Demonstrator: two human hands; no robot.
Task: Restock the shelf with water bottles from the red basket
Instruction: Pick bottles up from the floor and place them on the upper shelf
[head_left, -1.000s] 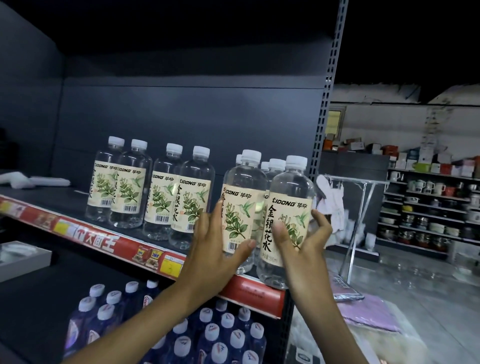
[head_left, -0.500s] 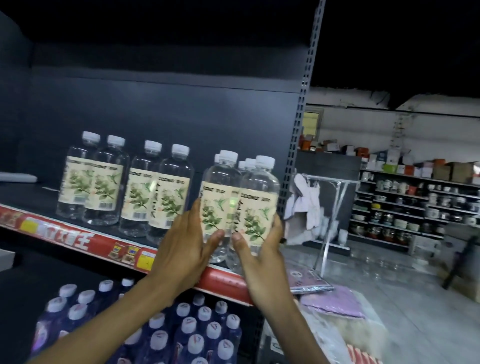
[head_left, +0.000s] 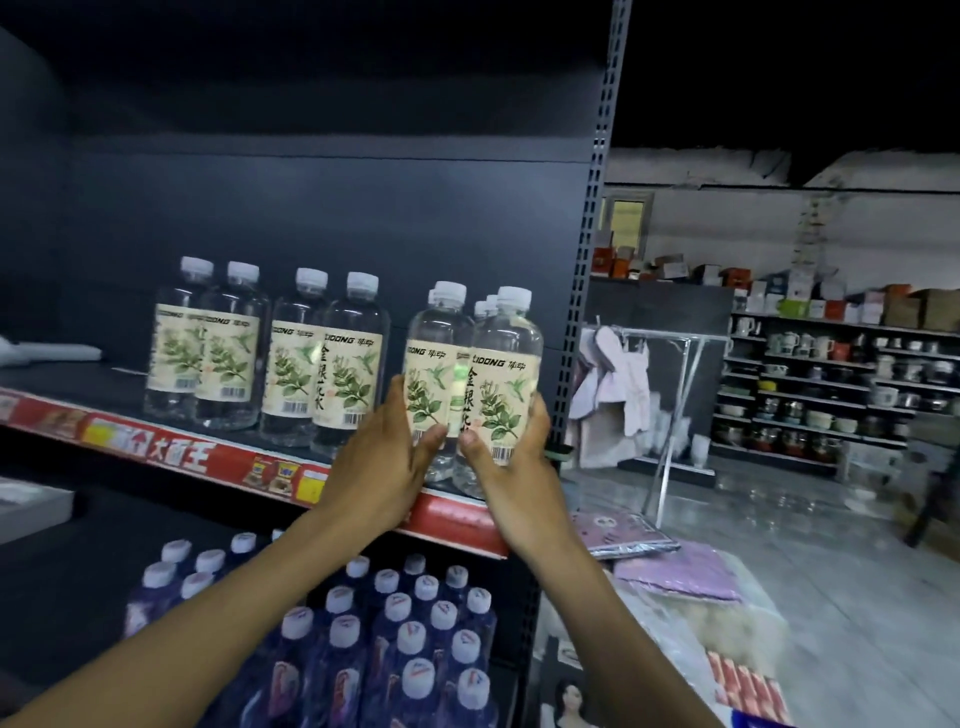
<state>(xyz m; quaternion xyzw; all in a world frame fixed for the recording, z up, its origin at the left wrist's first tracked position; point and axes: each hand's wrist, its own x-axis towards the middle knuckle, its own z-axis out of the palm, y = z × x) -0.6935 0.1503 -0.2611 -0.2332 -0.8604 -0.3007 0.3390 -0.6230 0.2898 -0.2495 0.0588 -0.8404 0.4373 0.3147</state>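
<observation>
Clear bottle (head_left: 434, 358) full of water is gripped by left hand (head_left: 382, 462); right hand (head_left: 511, 465) grips the second full bottle (head_left: 506, 353) touching it, both upright on shelf (head_left: 208, 457) edge

The head-worn wide-angle camera looks forward from a little above the shelf (head_left: 156, 447) board, facing it almost square and slightly downward. It is close enough that both forearms enter from the bottom edge, and the left hand (head_left: 382, 467) and right hand (head_left: 511, 467) hold the water bottles (head_left: 501, 353) near the centre. The view also takes in purple bottles (head_left: 405, 649) on the tier below and the aisle floor (head_left: 831, 545) to the right.
</observation>
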